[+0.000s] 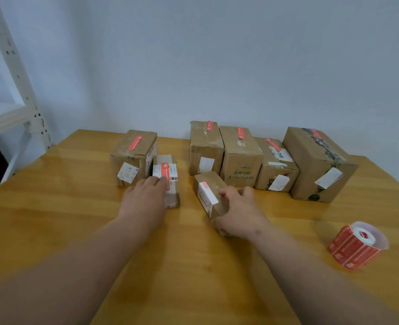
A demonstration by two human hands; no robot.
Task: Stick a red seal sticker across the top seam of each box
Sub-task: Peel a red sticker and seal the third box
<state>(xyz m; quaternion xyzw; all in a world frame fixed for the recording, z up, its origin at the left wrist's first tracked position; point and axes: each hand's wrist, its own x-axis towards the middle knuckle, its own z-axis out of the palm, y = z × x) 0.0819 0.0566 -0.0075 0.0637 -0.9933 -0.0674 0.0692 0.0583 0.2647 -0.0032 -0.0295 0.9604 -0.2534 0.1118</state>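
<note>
Several brown cardboard boxes stand on a wooden table (76, 219). My left hand (144, 195) rests with straight fingers against a small box (169, 170) that carries a red seal sticker (165, 171) on top. My right hand (238, 212) grips another small box (209, 191) with a white label, fingers curled over its top and thumb at its near end. Behind stand a box at the left (133, 156) and a row of larger boxes (240, 156), each with a red sticker on its top. The roll of red seal stickers (357, 245) lies at the right.
A white metal shelf frame (18, 90) stands at the left beyond the table's edge. A plain wall (217, 55) rises just behind the boxes. Bare tabletop spreads between my arms and toward the near edge.
</note>
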